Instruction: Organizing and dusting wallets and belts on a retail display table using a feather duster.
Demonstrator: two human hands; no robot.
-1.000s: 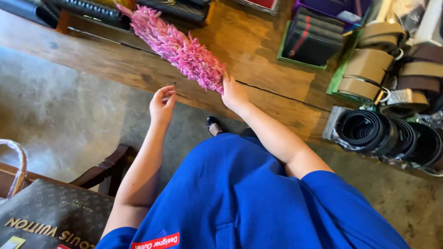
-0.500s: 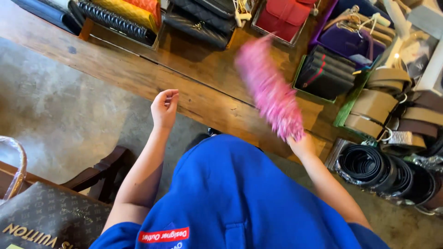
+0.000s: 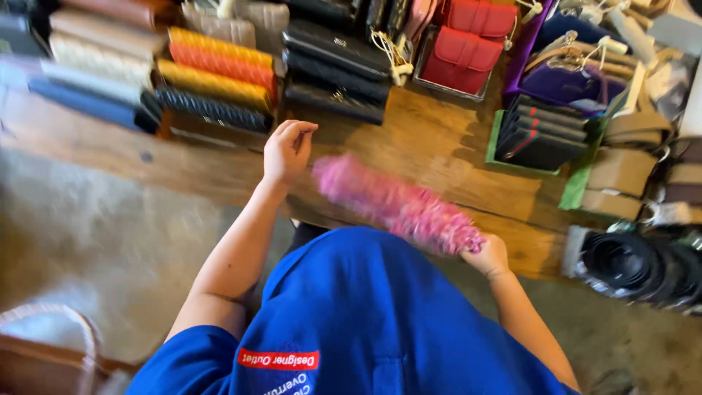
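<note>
A wooden counter (image 3: 439,153) runs across, crowded with goods, above a grey floor. The right hand (image 3: 486,256) clenches the handle end of a pink duster (image 3: 398,205), whose fluffy head lies over the counter's near edge, pointing to ten o'clock. It looks light, soft and floppy, so I'd say the handle is the only firm hold. The left hand (image 3: 287,150) hovers empty, fingers loosely curled, at the duster's tip. At twelve o'clock black wallets (image 3: 333,73) and red purses (image 3: 468,40) crowd the sweep; belts (image 3: 636,263) coil at three.
</note>
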